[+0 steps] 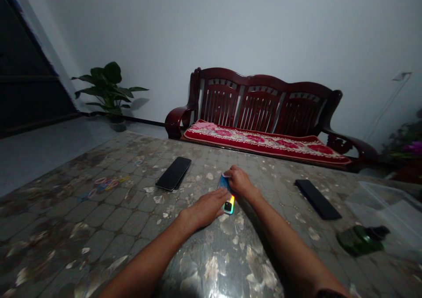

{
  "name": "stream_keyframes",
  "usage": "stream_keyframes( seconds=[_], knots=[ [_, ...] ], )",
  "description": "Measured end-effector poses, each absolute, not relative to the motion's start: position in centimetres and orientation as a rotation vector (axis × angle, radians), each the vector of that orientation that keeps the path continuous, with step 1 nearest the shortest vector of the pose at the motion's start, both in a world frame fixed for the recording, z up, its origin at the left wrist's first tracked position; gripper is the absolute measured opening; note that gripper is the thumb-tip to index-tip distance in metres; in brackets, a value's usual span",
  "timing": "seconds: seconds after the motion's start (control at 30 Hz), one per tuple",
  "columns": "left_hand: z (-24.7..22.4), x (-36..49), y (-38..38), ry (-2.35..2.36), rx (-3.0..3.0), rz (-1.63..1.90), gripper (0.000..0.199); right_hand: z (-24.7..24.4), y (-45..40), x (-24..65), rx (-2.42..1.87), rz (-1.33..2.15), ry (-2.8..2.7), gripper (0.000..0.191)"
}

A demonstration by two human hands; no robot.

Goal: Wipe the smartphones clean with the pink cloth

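A phone [228, 206] with a shiny, rainbow-reflecting back lies face down on the table in front of me, its dark camera block at the near end. Its far part looks blue; whether that is the back itself or something laid on it I cannot tell. My left hand [208, 206] rests across the phone from the left, fingers stretched out and lying flat on it. At the far right edge, my right hand [240, 182] has its fingers closed on the phone's end, covering that corner.
A black phone [174, 173] lies to the left, beyond several coloured rubber bands [107, 183]. To the right are a dark flat case [317, 199], a green bottle [359, 240] on its side and a clear plastic box [385, 205]. A wooden bench [257, 109] stands behind the table [112, 227].
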State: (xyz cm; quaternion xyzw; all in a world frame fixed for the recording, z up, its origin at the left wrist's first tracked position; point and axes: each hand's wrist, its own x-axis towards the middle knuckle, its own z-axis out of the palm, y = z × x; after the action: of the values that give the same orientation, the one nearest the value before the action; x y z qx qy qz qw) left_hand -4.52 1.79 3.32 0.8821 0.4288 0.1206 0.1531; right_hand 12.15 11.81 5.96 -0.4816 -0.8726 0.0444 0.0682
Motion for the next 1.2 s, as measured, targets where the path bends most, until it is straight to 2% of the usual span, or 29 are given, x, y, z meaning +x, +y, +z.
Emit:
stream_keyframes(
  seconds=[0.2, 0.43, 0.7, 0.93, 1.2],
  knots=[
    [3.0, -4.5, 1.9, 1.225, 2.523, 0.353, 0.054, 6.7, 11.1, 12.8, -1.278, 0.23, -2.804, 0.028],
    [2.7, -4.8, 1.9, 1.201, 2.511, 0.378, 0.06, 6.1, 11.5, 14.2, -1.526, 0.212, -2.596, 0.039],
    [2.5, -4.8, 2.1, 1.199, 2.524, 0.371, 0.06, 6.7, 10.5, 14.8, -1.41, 0.299, -2.717, 0.031],
    [2.7, -4.9, 2.0, 1.206, 2.513, 0.364, 0.056, 6.6, 10.2, 15.3, -1.586, 0.203, -2.584, 0.036],
    [3.1, -4.8, 1.9, 1.212, 2.505, 0.34, 0.059, 7.2, 7.4, 16.0, -1.461, 0.268, -2.698, 0.026]
  ],
)
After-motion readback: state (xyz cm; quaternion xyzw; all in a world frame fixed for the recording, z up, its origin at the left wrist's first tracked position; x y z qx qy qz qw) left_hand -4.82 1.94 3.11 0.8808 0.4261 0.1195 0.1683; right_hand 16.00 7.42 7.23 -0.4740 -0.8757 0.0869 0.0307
